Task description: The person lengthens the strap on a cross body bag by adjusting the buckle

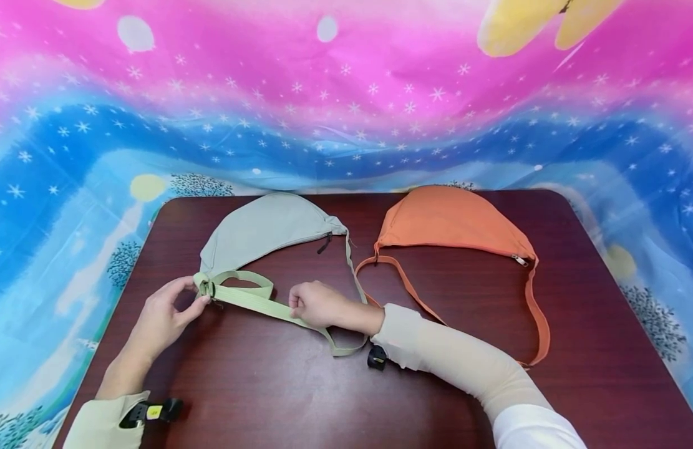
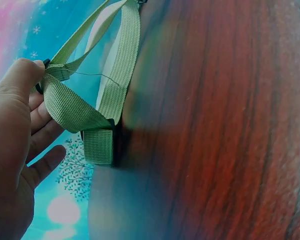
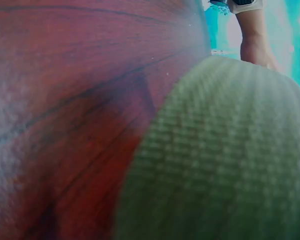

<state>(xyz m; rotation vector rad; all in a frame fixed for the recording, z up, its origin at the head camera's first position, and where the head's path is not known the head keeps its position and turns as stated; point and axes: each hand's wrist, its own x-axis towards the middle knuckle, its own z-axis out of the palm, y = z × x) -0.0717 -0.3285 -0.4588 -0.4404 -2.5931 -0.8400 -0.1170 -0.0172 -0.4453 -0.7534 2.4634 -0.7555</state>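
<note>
A pale grey-green crescent sling bag (image 1: 262, 227) lies on the table, its light green webbing strap (image 1: 256, 302) stretched out in front of it. My left hand (image 1: 163, 315) pinches the strap at a dark buckle (image 2: 46, 64) between thumb and forefinger; the other fingers are spread. A loop of webbing hangs beside those fingers in the left wrist view. Farther right along the strap, my right hand (image 1: 320, 304) grips the webbing with curled fingers. The strap (image 3: 220, 160) fills much of the right wrist view, blurred, and the right fingers do not show there.
An orange crescent bag (image 1: 453, 218) lies to the right, its orange strap (image 1: 539, 318) looping toward the front, partly behind my right forearm. The dark red-brown table (image 1: 301, 405) ends at a patterned pink and blue cloth (image 1: 346, 93) behind and at the sides.
</note>
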